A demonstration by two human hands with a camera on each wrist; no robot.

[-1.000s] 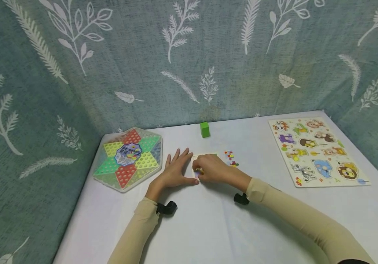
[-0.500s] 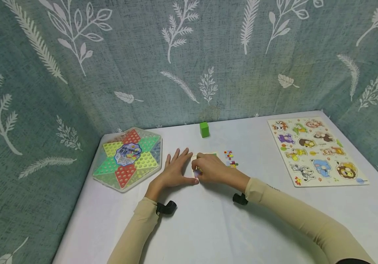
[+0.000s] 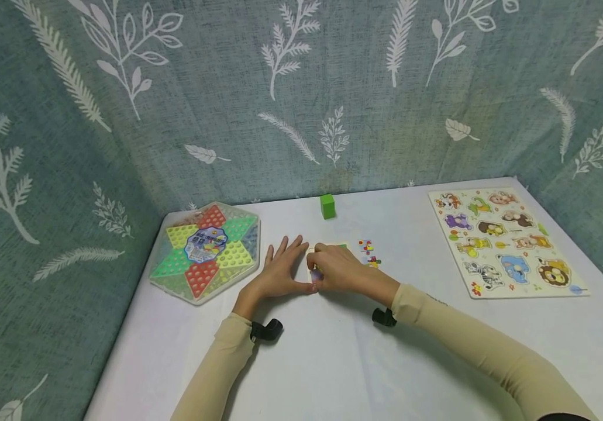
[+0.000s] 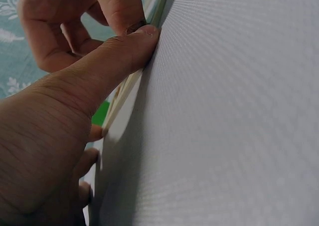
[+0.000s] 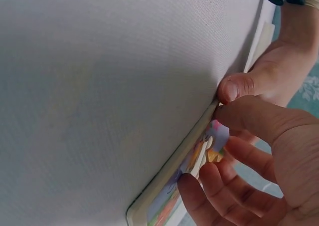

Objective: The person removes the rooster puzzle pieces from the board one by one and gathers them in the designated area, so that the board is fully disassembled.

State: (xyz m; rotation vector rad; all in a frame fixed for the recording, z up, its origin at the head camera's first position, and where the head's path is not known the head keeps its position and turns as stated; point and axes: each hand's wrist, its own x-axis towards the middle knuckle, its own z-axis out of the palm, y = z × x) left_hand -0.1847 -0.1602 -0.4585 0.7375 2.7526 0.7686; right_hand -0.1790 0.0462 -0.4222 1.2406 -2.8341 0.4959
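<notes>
A small jigsaw board (image 3: 310, 254) lies mid-table, mostly hidden by the hands. My left hand (image 3: 279, 276) rests at its left side, fingers spread; the thumb reaches along the near edge and touches the near-left corner. My right hand (image 3: 339, 269) is over the board with curled fingers. In the right wrist view its thumb and fingers pinch a purple and pink jigsaw piece (image 5: 219, 134) at the board's corner, beside the left thumb. How well the piece sits in the board is hidden. Loose jigsaw pieces (image 3: 367, 246) lie right of the board.
A green block (image 3: 327, 207) stands behind the board. At left lies a hexagonal Chinese checkers set (image 3: 234, 256); at right, an animal peg puzzle (image 3: 500, 245). A patterned cloth (image 3: 301, 117) hangs behind the white table (image 3: 312, 362).
Both hands stay almost in the same place. The right fingers shift only slightly over the board's near-left corner; the view itself moves a little.
</notes>
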